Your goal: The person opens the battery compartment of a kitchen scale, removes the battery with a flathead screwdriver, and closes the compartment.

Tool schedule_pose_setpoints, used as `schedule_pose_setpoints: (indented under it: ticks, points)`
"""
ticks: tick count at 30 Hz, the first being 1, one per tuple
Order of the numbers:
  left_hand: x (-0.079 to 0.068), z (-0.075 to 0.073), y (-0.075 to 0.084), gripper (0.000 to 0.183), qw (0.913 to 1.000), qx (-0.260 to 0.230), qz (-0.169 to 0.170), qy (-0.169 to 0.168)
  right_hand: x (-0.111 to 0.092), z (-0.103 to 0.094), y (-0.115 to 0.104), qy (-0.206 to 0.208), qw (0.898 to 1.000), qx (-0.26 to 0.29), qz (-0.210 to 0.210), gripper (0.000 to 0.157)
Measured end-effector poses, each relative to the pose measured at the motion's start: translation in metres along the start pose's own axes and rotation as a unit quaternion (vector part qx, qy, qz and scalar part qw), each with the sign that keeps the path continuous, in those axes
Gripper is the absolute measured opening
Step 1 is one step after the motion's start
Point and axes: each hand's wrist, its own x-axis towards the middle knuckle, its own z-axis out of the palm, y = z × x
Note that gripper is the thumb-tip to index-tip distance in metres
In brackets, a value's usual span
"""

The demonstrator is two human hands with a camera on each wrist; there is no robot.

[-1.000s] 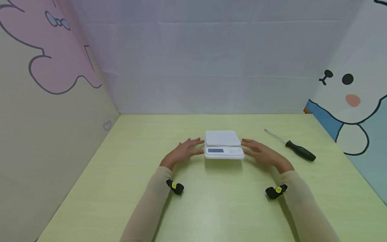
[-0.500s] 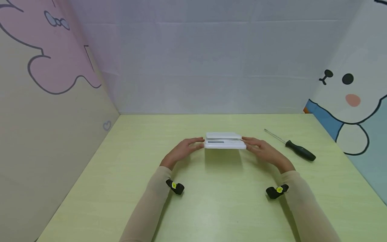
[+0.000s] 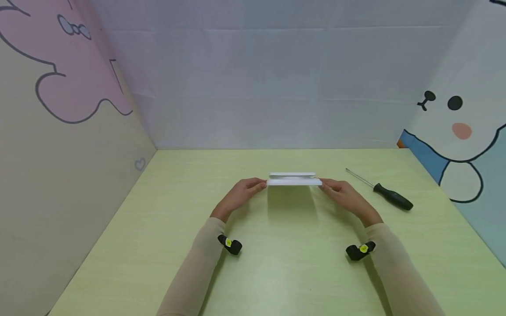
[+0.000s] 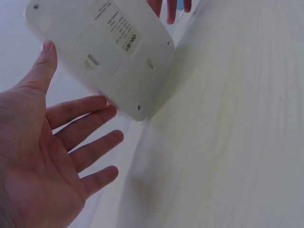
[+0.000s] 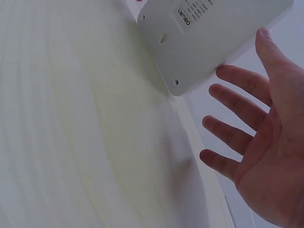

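Observation:
A white kitchen scale [image 3: 294, 182] stands tilted between both hands, its near side raised so the head view meets it edge-on. Its display is hidden from above. Both wrist views show the underside [image 4: 107, 52], with a label, a battery cover and small feet; its lower edge is close to the table. My left hand [image 3: 239, 196] has thumb and index fingertip against the left side, the other fingers spread and fairly straight. Against the right side, my right hand [image 3: 348, 199] touches with thumb and index fingertip, its remaining fingers [image 5: 225, 135] extended apart.
To the right of the right hand lies a screwdriver [image 3: 391, 197] with a dark handle, its shaft pointing away to the back left. The pale wood table [image 3: 292, 263] ends at a white back wall [image 3: 253, 87], with patterned panels on both sides.
The scale's near side has tipped upward, turning the top and display out of the head view. Both hands stayed at its sides, with thumbs now closer to the other fingers.

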Motion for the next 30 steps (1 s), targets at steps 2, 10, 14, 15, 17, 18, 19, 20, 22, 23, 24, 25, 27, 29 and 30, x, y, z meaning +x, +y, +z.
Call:
schedule_pose_setpoints:
  ticks: [2,10,14,15,17,18,19,20,22,23,24,25,27,29,30]
  points:
    - [0.000,0.000,0.001,0.045,1.0000,0.001,0.003,0.005,0.000,0.000,-0.001,0.008,1.000,-0.001,0.007,0.046]
    - [0.002,0.002,0.005,0.043,0.9990,-0.008,0.017,0.041,0.001,0.003,-0.004,0.038,0.999,0.007,0.018,0.045]
    - [0.002,0.002,0.005,0.038,0.9985,-0.020,0.012,0.049,0.003,0.005,-0.006,0.050,0.998,0.014,0.033,0.048]
    - [0.002,0.002,0.005,0.038,0.9984,-0.022,0.013,0.050,0.003,0.006,-0.006,0.053,0.998,0.017,0.036,0.048]
    - [0.001,0.002,0.006,0.038,0.9983,-0.028,0.014,0.049,0.004,0.008,-0.006,0.060,0.997,0.025,0.039,0.048]
    - [0.001,0.003,0.006,0.038,0.9982,-0.031,0.014,0.049,0.004,0.009,-0.006,0.063,0.997,0.027,0.038,0.048]
    - [0.001,0.003,0.006,0.038,0.9981,-0.035,0.016,0.048,0.005,0.010,-0.006,0.066,0.997,0.032,0.036,0.048]
    - [0.001,0.003,0.006,0.038,0.9980,-0.037,0.018,0.047,0.005,0.011,-0.006,0.068,0.996,0.037,0.033,0.047]
    - [0.001,0.003,0.007,0.037,0.9978,-0.039,0.022,0.048,0.006,0.012,-0.006,0.070,0.996,0.050,0.026,0.047]
    - [0.001,0.004,0.008,0.037,0.9978,-0.038,0.023,0.050,0.006,0.012,-0.006,0.069,0.996,0.056,0.021,0.047]
    - [0.001,0.004,0.008,0.037,0.9977,-0.034,0.026,0.052,0.006,0.013,-0.006,0.068,0.996,0.062,0.017,0.047]
    - [0.001,0.004,0.009,0.037,0.9976,-0.030,0.030,0.054,0.006,0.013,-0.006,0.068,0.995,0.071,0.015,0.046]
    - [0.001,0.005,0.010,0.037,0.9975,-0.016,0.035,0.059,0.007,0.014,-0.007,0.067,0.994,0.081,0.009,0.046]
    - [0.001,0.006,0.012,0.040,0.9972,0.002,0.038,0.064,0.007,0.015,-0.007,0.070,0.994,0.088,0.006,0.045]
    - [0.001,0.006,0.013,0.041,0.9971,0.009,0.040,0.065,0.008,0.015,-0.008,0.071,0.993,0.093,0.004,0.044]
